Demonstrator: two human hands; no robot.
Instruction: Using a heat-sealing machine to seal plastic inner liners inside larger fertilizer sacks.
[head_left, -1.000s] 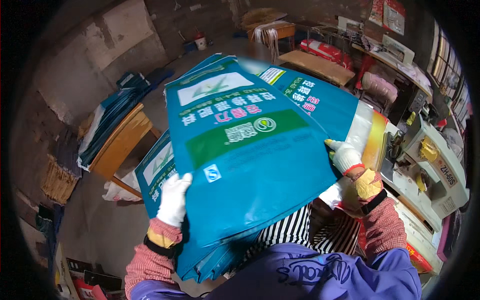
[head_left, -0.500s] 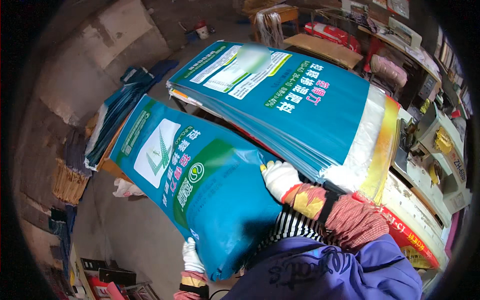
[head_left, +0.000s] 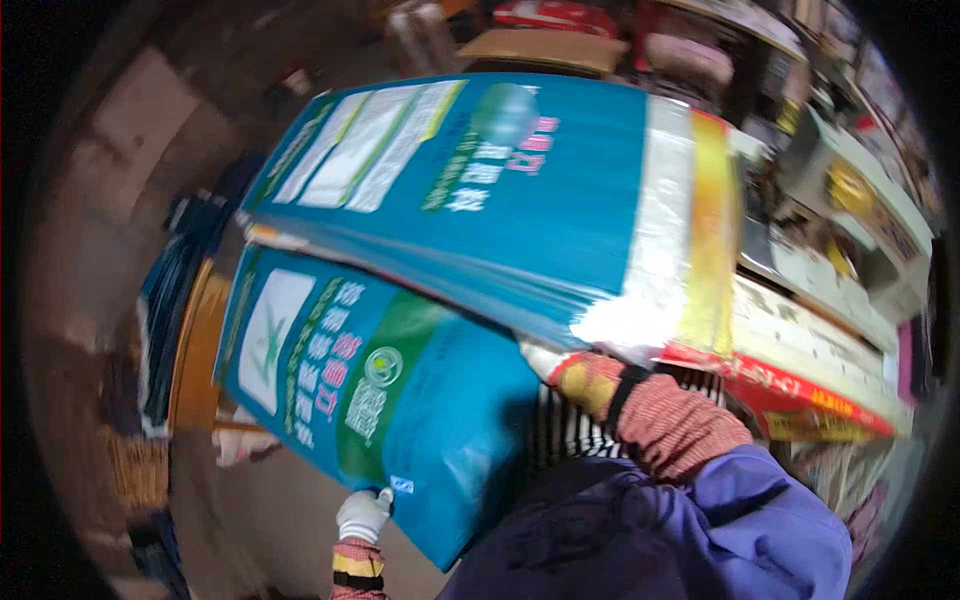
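Note:
A large teal printed sack, flat and slightly bulged, lies slanted in front of me. At its lower left edge my left hand, in a white glove, pinches the rim with the thumb on top. My right hand, also white-gloved, is closed at the sack's upper right edge; its fingers are partly hidden and blurred. Right beside that hand rises a thick stack of matching teal sacks, whose near side overlaps the held sack's far edge. White and yellow sack ends stick out at the stack's right.
Right of the stack stands a pale machine on a worktable. A red and yellow sack hangs at the table's near edge. Folded dark teal sacks and a wooden board are at the left. Behind the stack is a brown panel.
My view has swung, so the stack appears farther left and nearer. The held sack has come closer against the stack's near side, and its far end now tucks beside the stack's corner.

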